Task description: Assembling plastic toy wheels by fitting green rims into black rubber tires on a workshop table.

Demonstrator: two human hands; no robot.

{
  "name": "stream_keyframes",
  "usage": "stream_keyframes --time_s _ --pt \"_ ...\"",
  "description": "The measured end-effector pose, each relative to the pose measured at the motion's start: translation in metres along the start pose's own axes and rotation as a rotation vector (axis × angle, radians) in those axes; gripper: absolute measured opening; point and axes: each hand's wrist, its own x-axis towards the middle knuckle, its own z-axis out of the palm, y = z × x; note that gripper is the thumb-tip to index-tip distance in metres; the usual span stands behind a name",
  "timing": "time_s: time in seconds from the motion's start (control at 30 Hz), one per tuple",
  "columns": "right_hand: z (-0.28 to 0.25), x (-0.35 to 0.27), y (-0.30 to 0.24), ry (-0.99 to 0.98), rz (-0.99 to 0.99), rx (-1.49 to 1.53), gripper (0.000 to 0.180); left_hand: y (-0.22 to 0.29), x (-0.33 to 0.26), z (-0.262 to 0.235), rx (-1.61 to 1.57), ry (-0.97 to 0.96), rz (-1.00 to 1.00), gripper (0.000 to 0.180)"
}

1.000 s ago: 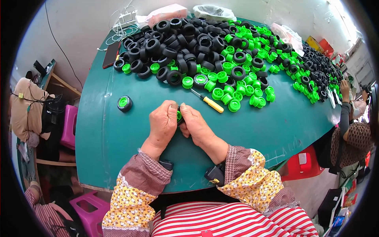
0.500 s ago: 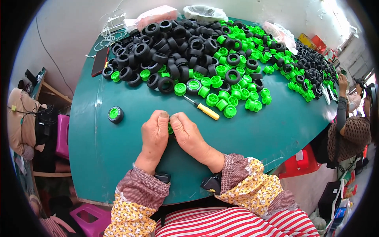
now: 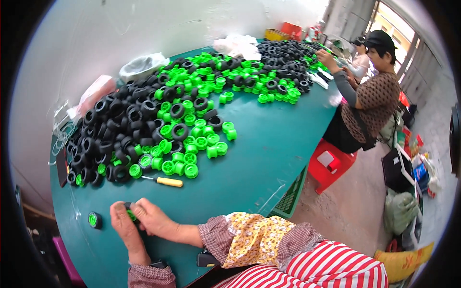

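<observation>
My left hand [image 3: 126, 229] and my right hand [image 3: 154, 219] are closed together around a toy wheel [image 3: 130, 214], low over the near left of the table. Its green hub and part of a black tyre show between the thumbs; the fingers hide the rest. Left of my hands, a wheel with a green hub inside a black tyre [image 3: 95, 220] lies apart on the tabletop. Beyond my hands rests a screwdriver [image 3: 169, 182] with a yellow handle, its shaft toward the heap. Loose black tyres [image 3: 96, 146] and bright green hubs [image 3: 190, 170] are heaped mixed together behind it.
The green table [image 3: 249, 158] runs away to the far right, where more tyres [image 3: 283, 60] are piled. A co-worker [image 3: 379, 91] is at its right side by a red stool [image 3: 331, 165]. A white lined basin [image 3: 143, 66] and a dark phone-like slab [image 3: 62, 165] lie along the back.
The view has swung right, so the table and heaps appear farther left and the co-worker shows fully. My hands stay together; black tyre now shows beside the green hub between them.
</observation>
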Motion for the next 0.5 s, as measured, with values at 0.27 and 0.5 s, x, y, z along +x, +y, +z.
stream_keyframes --time_s 0.27,0.5 --pt "-0.007 -0.006 -0.001 -0.004 -0.222 -0.499 0.032 -0.010 0.003 -0.007 0.206 -0.104 0.114 0.040" --pt "-0.008 0.006 0.007 0.087 -0.314 -0.335 0.023 0.002 -0.003 -0.003 0.066 -0.062 -0.072 0.029"
